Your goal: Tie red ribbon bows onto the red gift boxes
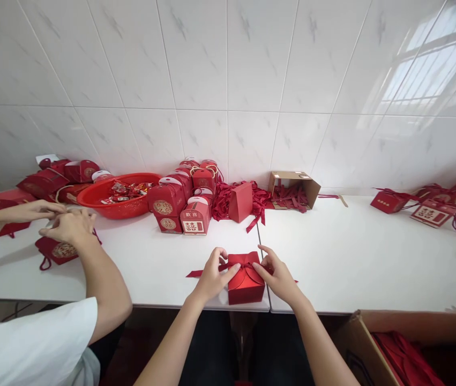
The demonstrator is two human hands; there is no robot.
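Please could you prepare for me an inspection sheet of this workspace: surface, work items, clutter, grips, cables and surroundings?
Surface: white table; a seam runs near the work.
Work items: red box near the front edge, red ribbon across its top.
Clutter: red basket with wrapped sweets, stacked boxes, loose ribbon heap, small carton.
Grips: left grip and right grip at either side of the bow; pinch unclear.
Cables: nothing seen clearly; the area below the table is dark.
Surroundings: tiled wall; co-worker's hands at another box, left; large carton, lower right.
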